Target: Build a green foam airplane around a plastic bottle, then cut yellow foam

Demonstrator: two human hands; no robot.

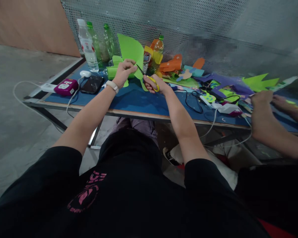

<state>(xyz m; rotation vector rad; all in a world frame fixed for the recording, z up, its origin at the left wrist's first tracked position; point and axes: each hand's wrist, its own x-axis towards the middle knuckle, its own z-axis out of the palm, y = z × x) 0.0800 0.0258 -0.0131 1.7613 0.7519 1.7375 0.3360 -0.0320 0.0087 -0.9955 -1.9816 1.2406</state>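
My left hand is closed on a large sheet of bright green paper, which stands up and curls above the table. In my right hand is a pair of scissors with yellow handles. Its dark blades point up and left, at the lower part of the sheet close to my left fingers. Whether the blades are open or closed on the paper is hard to make out. Behind my left hand lies a bottle wrapped in green paper. A watch is on my left wrist.
Several plastic bottles stand at the back left. A phone and a magenta power bank with a white cable lie left. Orange paper pieces and purple paper lie right, where another person's hands hold green paper. A perforated metal panel stands behind.
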